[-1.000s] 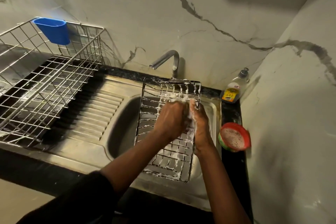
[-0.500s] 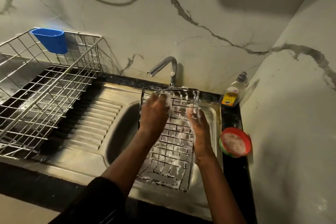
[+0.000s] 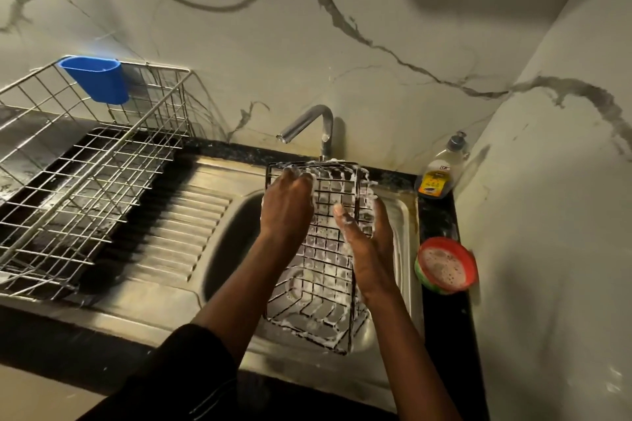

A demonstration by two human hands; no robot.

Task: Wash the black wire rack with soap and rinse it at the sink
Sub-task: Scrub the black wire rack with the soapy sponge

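Note:
The black wire rack (image 3: 319, 284) lies tilted over the sink basin (image 3: 227, 232), its far end under the tap (image 3: 307, 123). White soap foam clings to its wires. My left hand (image 3: 285, 207) is curled over the rack's far left corner. My right hand (image 3: 367, 239) clasps the rack's right side wall, thumb inside and fingers outside. Both hands are foamy. No water is visible at the spout.
A dish soap bottle (image 3: 439, 171) stands in the right corner. A red bowl of suds (image 3: 444, 265) sits on the dark counter right of the sink. A silver dish basket (image 3: 85, 164) with a blue cup (image 3: 94, 79) covers the drainboard on the left.
My left hand has slid from the rack's middle up to its far left corner. My right hand has shifted outward onto the right side wall.

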